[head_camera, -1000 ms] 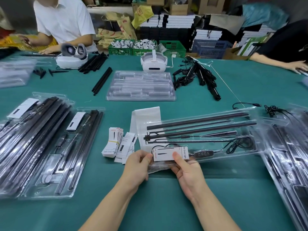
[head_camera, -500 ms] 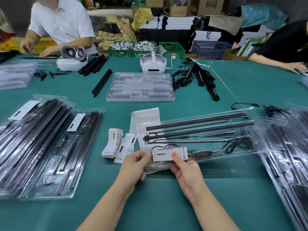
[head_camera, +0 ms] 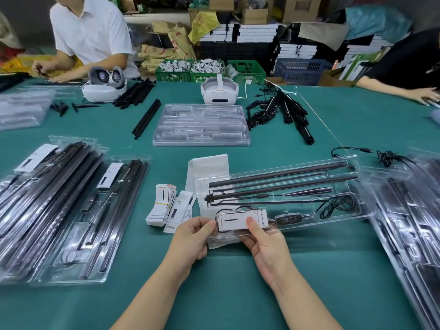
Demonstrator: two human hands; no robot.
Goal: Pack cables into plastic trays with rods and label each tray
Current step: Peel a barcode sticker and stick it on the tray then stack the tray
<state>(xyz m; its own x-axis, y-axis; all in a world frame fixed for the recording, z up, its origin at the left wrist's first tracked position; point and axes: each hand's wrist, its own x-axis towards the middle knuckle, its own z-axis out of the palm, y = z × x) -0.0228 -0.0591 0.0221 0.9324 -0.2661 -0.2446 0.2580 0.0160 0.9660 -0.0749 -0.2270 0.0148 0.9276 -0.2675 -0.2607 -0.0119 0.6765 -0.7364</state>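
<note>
At lower centre the left hand point(head_camera: 192, 236) and right hand point(head_camera: 264, 241) both pinch the light, bendable label card point(head_camera: 240, 220) over the near end of the thin, flexible tray point(head_camera: 366, 208), best supported underneath, mid-frame on the table point(head_camera: 321, 270).

White label card point(head_camera: 241, 220) on tray: "...lar Grow Light" along right edge. Loose card stack point(head_camera: 159, 214): "Grow Light", partly legible.
</note>
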